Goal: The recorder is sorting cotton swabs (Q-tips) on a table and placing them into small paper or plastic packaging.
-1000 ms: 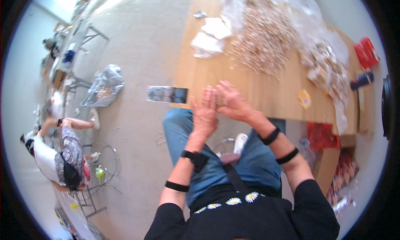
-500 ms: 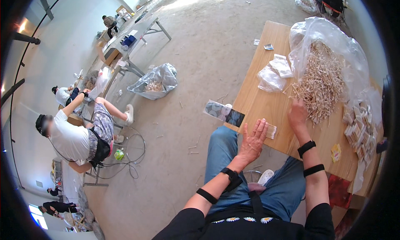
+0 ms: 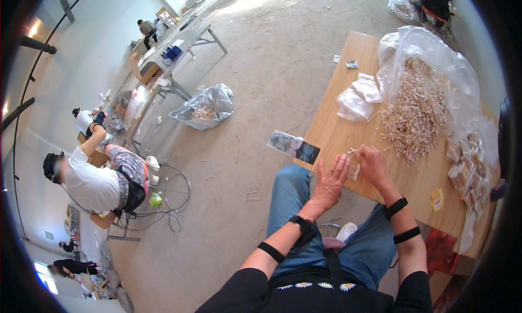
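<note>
Bundling is the step in hand: your right hand (image 3: pixel 374 166) pinches a small bundle of thin wooden sticks (image 3: pixel 353 170) at the near edge of the wooden table (image 3: pixel 337 133), while your left hand (image 3: pixel 329 183) stands flat and open-fingered against the bundle's ends, gripping nothing. The big loose pile of sticks (image 3: pixel 417 112) lies on its clear plastic bag (image 3: pixel 429 46) toward the far right. Next, I judge, you must square the ends evenly without loosening the pinch.
</note>
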Demonstrator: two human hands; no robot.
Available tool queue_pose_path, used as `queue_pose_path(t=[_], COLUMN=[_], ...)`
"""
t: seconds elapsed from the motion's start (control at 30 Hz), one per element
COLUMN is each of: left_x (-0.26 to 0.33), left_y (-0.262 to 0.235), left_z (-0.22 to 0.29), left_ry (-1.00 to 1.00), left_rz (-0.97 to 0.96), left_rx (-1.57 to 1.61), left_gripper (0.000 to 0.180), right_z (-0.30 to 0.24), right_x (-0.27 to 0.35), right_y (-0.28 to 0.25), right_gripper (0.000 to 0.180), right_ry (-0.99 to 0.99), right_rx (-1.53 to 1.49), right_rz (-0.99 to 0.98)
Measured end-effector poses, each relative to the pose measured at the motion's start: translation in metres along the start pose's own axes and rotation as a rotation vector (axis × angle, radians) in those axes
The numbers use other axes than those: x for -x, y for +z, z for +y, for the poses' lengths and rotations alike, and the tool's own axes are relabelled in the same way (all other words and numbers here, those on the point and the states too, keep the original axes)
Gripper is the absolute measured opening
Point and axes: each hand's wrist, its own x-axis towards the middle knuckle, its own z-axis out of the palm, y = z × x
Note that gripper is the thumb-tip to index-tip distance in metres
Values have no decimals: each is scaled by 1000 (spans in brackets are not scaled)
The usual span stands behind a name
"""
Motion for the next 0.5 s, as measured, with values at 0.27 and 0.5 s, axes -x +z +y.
queue_pose_path(t=[0.27,0.5], left_x=[-2,-4], left_y=[-1,-9], left_z=[-11,-9], left_ry=[-24,-6], left_rz=[-26,-57], left_rx=[47,69], left_gripper=[96,97], right_z=[-2,8], right_x=[-17,-19], right_y=[-10,-14], right_gripper=[15,24], right_ry=[73,142], right_rx=[-56,26], right_rz=[60,172])
